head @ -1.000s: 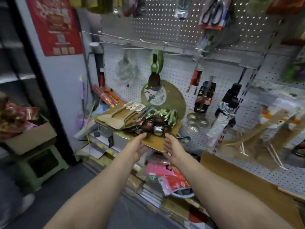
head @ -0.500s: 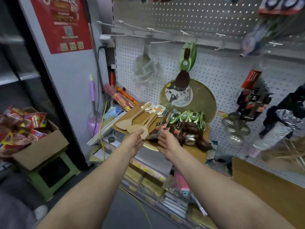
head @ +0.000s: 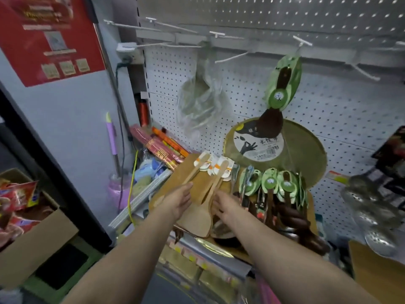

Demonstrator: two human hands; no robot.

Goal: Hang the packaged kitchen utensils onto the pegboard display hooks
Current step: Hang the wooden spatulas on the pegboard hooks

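Wooden spatulas (head: 198,189) with card tags lay fanned on the pile at the centre of the frame, and both hands were at them: the left hand (head: 178,201) rested with relaxed fingers on one handle, the right hand (head: 225,206) touched the blades, though I could not tell whether it pinched one. This looked like the picking-up step; next, one spatula's tag hole would need threading onto a bare hook (head: 232,57) up on the pegboard (head: 328,95).

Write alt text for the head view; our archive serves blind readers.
Both hands, left hand and right hand, reach onto pale wooden spatulas piled on a board below a white pegboard. One green-carded dark spoon already hangs from a hook; more green-carded spoons lie alongside.
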